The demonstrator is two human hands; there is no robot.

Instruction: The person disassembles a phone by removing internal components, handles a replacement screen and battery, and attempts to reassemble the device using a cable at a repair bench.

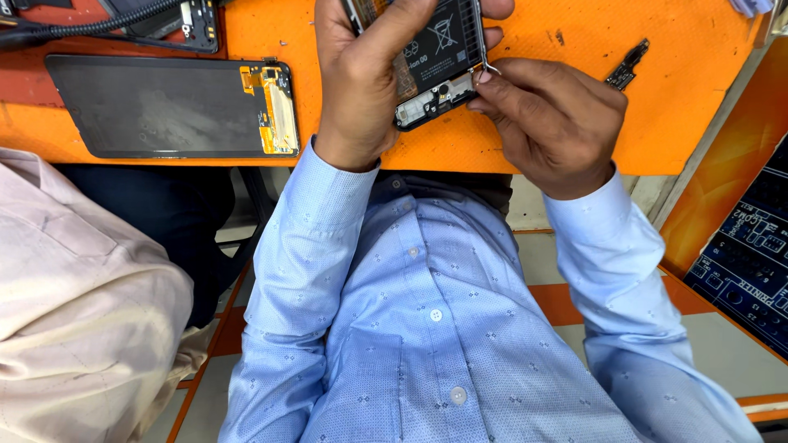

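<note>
Left hand (pixel 361 90): I see it wrapped around an opened phone (pixel 431 66), held above the orange table (pixel 533 123).
Right hand (pixel 550 123): pinched on thin tweezers (pixel 486 61) at the phone's lower edge.
Battery (pixel 439 37): exposed, just beside the tip; I judge a slip could pierce it.
Screen (pixel 164 107): lies at the table's edge; a sleeve could knock it off.
Flex part (pixel 628 66): loose, easily swept away.

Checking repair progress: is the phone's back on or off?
Off. The phone in the left hand shows its bare battery and board, right hand at its lower edge.
</note>
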